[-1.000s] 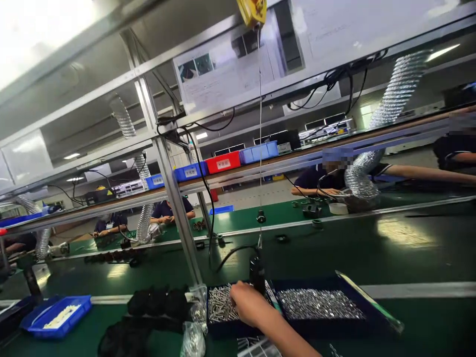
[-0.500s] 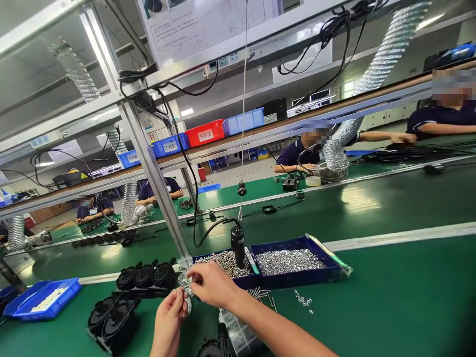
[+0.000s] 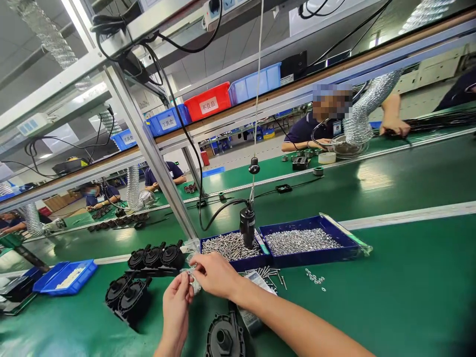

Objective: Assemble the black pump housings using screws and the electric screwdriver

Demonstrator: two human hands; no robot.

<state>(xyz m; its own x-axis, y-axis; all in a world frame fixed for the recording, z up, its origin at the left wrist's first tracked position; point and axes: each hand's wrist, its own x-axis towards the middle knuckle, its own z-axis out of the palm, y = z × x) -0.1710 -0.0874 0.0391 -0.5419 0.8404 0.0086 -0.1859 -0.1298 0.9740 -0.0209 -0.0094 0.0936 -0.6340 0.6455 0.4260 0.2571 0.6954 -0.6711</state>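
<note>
Toward seven o'clock in my view, my left hand (image 3: 176, 300) and right hand (image 3: 213, 273) meet, thumbs and fingers pinched closed; I cannot tell what they grip. A clear plastic bag (image 3: 196, 286) shows just beside the fingertips. From them, a black round housing (image 3: 225, 339) lies at five o'clock, a screw tray (image 3: 266, 260) between one and two, washers (image 3: 303, 242) at two.

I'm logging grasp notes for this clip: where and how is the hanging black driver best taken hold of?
Probably around the middle of the black driver, with the right hand coming from the near right side. Its body is cylindrical and roughly upright, and its cable leaves the top toward the left, so that approach looks freer.
</note>
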